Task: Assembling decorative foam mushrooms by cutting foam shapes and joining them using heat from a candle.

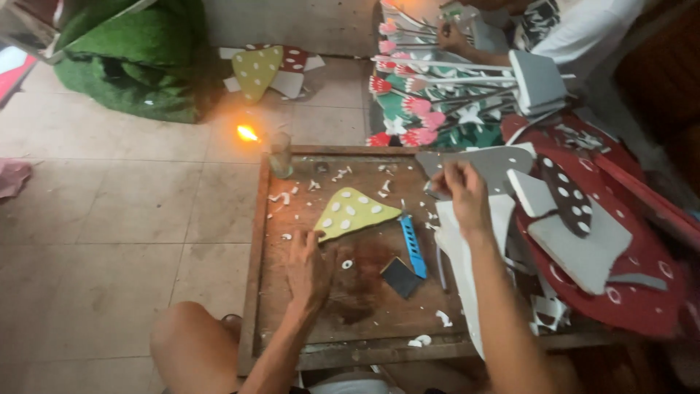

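Left hand lies flat mid-board, fingers spread, touching the yellow spotted foam cap; right hand pinches a grey foam sheet at the far edge.

Left hand lies palm down with fingers spread forward, while the right hand, arm outstretched, has fingertips pinched together.

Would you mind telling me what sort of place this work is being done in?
Probably an informal craft workshop on a tiled floor: a low wooden board strewn with foam scraps, a yellow spotted mushroom cutout, a blue utility knife, and stacked painted foam flowers.
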